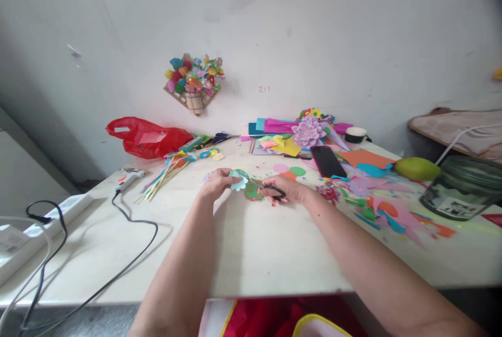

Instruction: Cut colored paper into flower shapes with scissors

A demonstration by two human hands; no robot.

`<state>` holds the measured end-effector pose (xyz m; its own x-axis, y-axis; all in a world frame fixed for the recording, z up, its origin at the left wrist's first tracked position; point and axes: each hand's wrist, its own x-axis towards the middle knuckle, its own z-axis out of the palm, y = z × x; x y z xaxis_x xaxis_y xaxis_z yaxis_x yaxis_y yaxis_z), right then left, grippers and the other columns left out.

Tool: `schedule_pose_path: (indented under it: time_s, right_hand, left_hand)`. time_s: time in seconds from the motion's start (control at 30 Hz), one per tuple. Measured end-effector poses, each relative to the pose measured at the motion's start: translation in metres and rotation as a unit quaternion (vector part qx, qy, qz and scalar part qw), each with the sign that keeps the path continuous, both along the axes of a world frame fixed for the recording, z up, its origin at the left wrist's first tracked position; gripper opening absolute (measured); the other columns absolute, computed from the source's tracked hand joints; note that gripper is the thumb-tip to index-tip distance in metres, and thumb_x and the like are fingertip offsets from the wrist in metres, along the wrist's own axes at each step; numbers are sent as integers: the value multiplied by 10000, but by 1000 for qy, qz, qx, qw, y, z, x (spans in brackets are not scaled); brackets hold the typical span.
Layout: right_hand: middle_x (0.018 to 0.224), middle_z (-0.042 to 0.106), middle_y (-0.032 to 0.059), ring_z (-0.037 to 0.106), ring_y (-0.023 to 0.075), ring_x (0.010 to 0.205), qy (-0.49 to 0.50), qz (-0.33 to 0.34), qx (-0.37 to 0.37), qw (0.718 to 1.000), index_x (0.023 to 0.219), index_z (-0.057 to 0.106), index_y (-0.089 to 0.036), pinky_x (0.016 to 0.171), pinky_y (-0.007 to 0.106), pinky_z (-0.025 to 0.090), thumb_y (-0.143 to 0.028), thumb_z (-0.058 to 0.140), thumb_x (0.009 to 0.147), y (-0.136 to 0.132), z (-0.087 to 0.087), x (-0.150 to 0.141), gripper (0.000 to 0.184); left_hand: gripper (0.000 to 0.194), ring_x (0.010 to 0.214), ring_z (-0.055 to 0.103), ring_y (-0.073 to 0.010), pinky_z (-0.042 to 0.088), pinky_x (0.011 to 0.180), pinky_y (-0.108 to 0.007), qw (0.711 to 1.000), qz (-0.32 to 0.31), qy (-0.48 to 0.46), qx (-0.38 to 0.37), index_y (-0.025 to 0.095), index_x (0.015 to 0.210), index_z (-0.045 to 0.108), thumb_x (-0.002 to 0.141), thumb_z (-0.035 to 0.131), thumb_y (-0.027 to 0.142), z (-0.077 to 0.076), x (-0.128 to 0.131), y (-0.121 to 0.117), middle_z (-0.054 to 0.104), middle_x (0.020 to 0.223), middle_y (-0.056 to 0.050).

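Observation:
My left hand (218,183) pinches a light blue scalloped paper or felt piece (238,183) between thumb and fingers, just above the table. Closed around the dark handles of a pair of scissors (277,192) is my right hand (288,189). The scissor blades point left and reach the edge of the light blue piece; whether they are parted I cannot tell. Beneath and between the hands lies a green round piece (253,191) with orange at its rim. Pink, orange and green discs (297,171) lie just beyond my right hand, among tiny scraps.
Coloured scraps (392,211), a black phone (328,161) and a glass jar (458,190) are on the right. Stacked sheets (270,126) and a purple flower (309,131) stand at the back. To the left are a red bag (145,137), thin sticks (164,175), a glue gun (129,180) and its cord.

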<state>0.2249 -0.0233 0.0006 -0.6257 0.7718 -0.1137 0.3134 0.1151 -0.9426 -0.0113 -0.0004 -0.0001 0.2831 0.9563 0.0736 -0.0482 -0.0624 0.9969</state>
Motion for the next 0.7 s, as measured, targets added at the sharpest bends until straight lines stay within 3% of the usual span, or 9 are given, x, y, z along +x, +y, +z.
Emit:
schedule_pose_path:
  time_s: [0.7]
  right_hand:
    - [467,546,-43,452,45,327,0,3,-2,1000,779,568,-144,286,141,223,-347,572,797,0,1,0,204]
  left_hand:
    - [159,464,507,-108,373,501,-249,1000,7,-13,1,138,522,657,491,788,223,2,3,-3,629,527,-32]
